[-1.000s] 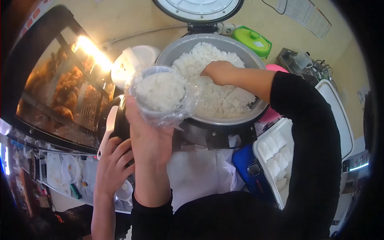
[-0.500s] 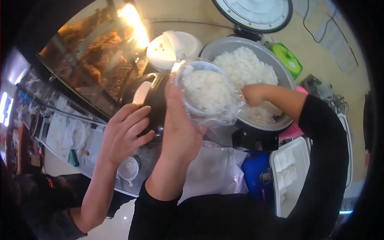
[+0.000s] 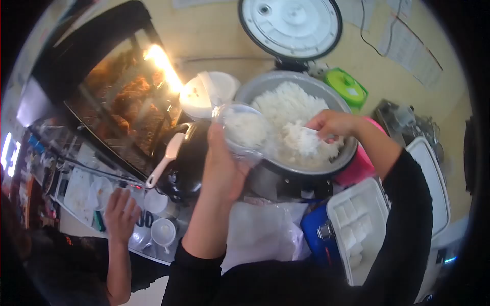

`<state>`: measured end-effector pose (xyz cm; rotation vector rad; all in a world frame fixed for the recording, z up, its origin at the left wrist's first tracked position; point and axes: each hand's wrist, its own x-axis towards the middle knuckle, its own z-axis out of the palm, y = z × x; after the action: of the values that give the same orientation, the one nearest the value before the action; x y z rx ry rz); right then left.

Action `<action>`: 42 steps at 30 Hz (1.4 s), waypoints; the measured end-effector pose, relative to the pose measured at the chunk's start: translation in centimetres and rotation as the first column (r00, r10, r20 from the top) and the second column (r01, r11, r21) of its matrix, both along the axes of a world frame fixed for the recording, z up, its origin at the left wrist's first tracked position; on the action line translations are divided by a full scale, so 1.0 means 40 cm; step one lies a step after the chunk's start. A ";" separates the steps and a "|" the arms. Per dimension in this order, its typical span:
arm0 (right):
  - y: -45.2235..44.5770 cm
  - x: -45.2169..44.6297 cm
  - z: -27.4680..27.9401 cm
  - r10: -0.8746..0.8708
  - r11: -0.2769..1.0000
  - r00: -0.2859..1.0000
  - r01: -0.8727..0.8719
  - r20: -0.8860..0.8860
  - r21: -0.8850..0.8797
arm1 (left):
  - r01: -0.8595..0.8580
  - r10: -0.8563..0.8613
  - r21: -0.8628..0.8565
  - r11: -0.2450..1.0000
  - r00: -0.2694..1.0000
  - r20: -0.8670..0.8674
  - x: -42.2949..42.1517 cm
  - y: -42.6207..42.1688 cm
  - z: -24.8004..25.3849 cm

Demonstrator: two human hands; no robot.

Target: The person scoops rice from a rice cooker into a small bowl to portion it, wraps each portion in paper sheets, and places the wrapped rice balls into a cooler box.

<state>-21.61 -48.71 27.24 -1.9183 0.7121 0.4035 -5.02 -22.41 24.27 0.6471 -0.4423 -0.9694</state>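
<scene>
A plastic-lined bowl of white rice [image 3: 247, 129] rests in my left hand [image 3: 227, 171], whose fingers wrap round its left side and underside. My right hand [image 3: 337, 126] pinches a small white scoop with a clump of rice [image 3: 301, 138] on it, above the big pot. That pot [image 3: 250, 86] is a round grey cooker holding a large heap of rice. Its round lid [image 3: 291, 25] stands raised behind. A pale spatula [image 3: 171, 153] lies on a dark, shiny rounded pot [image 3: 189, 171] left of my left hand.
A lit glass cabinet [image 3: 122, 97] with fried food stands at left. Another person's hand [image 3: 121, 214] is over the counter at lower left. A blue cooler [image 3: 321, 234] holding white packets, a green container [image 3: 347, 86] and a white tub [image 3: 219, 84] surround the cooker.
My right hand has risen out of the rice, bringing up a scooped clump. The other person's hand has moved away from the spatula, down and left. The camera view has shifted.
</scene>
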 end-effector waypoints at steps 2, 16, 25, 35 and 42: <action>0.015 -0.021 0.060 -0.087 0.996 0.987 0.091 0.136 -0.020 | 0.005 -0.004 0.062 0.998 1.000 -0.023 -0.012 -0.028 -0.008; 0.333 -0.055 0.036 0.345 0.539 0.747 0.338 0.568 -0.771 | -0.044 0.016 0.159 0.986 0.985 0.171 -0.113 -0.138 0.028; 0.223 -0.050 0.086 0.078 0.550 0.741 0.526 0.667 -0.648 | 0.054 -0.054 0.004 0.999 0.998 0.032 -0.073 -0.187 0.014; 0.283 -0.027 0.008 0.042 0.763 0.600 0.497 0.799 -0.414 | 0.028 -0.006 -0.115 0.993 0.982 0.188 -0.103 -0.189 0.028; 0.234 -0.031 0.048 0.136 0.627 0.691 0.495 0.710 -0.602 | -0.060 0.056 0.007 0.998 0.960 0.275 -0.088 -0.189 0.031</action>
<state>-22.83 -39.33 29.16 -2.4801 0.5785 -0.9500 -8.53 -29.97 25.52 0.8090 -0.6583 -0.8300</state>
